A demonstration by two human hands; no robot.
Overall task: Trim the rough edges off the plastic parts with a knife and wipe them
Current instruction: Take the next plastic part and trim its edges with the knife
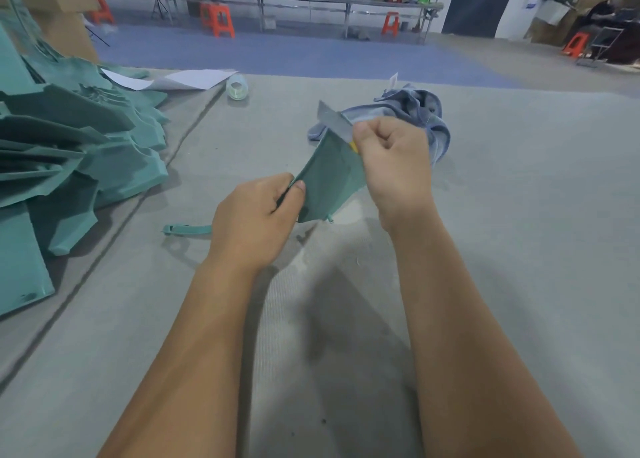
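Above the grey table (519, 215), the green plastic part (329, 180) slants from near left to far right. Left hand (256, 215) pinches its near-left edge between thumb and curled fingers (300, 186). Right hand (391, 159), fist raised, grips the knife (334, 121), blade pointing far left along the part's far edge.

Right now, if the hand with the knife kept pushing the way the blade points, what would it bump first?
Probably nothing soon. The right hand aims the knife up-left; beyond it the gray table looks bare.
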